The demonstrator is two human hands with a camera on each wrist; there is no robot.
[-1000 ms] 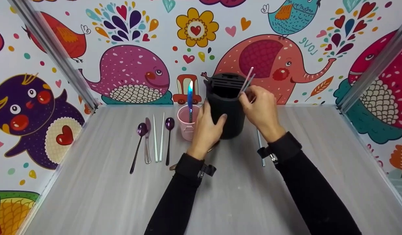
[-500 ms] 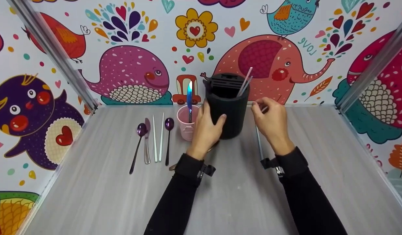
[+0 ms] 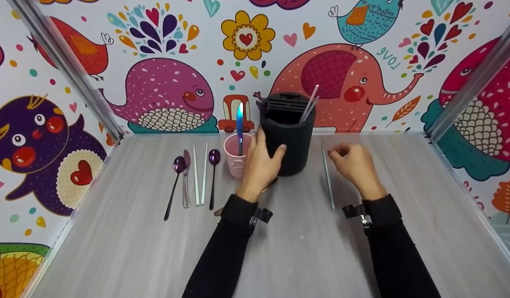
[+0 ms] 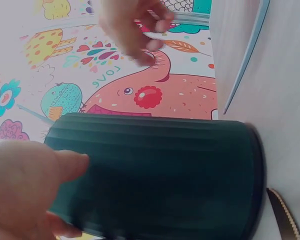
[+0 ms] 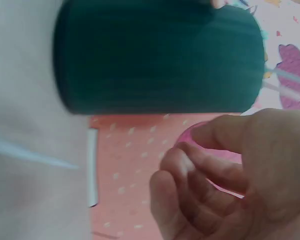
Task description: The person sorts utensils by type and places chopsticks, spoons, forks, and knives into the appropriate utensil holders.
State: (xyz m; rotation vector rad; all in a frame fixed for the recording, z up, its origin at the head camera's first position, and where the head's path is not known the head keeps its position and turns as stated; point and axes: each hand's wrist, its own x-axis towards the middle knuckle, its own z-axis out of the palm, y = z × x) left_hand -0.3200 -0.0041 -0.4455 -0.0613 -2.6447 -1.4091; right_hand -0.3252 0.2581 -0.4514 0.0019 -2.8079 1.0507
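My left hand (image 3: 261,165) grips the side of a dark ribbed utensil holder (image 3: 294,145), thumb on its near face; the holder stands upright on the table. Two thin sticks (image 3: 312,101), like chopsticks, lean out of its right side. To the right, my right hand (image 3: 354,165) hovers with loosely bent fingers and nothing between them, as the right wrist view also shows. Just left of its fingertips lies a pale blue-grey chopstick (image 3: 328,182), apart from the hand. A brownish utensil (image 4: 284,215) lies by the holder's base, mostly hidden under my left wrist in the head view.
Beside the holder, a pink cup (image 3: 237,167) bears a knife (image 3: 239,120) with a shiny blue blade. Further left lie a purple spoon (image 3: 179,165), a table knife (image 3: 186,182), two pale chopsticks (image 3: 204,178) and another purple spoon (image 3: 214,159). Patterned walls enclose the table.
My right hand has let go of the stick at the holder's rim and moved down and right, toward the chopstick on the table. The left hand and holder have stayed in place.
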